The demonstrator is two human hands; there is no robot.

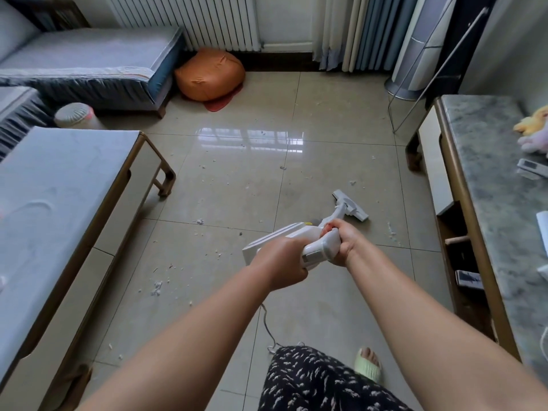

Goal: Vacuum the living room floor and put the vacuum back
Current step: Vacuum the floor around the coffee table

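A white stick vacuum (318, 246) points away from me across the beige tiled floor (237, 179). Its flat floor head (351, 204) rests on the tiles at centre right. My left hand (280, 262) grips the near end of the vacuum's body. My right hand (345, 243) is wrapped round the handle from the right side. A thin white cord (268, 327) trails from the vacuum back toward my legs. Small white and grey scraps of debris (156, 287) lie scattered over the tiles, mostly left of and beyond the vacuum.
A low coffee table (59, 203) with a grey top stands at the left. A marble-topped cabinet (486, 185) runs along the right. At the back are a grey sofa (98, 66), an orange beanbag (209, 74), a radiator and curtains. My slippered foot (369, 366) stands at the bottom.
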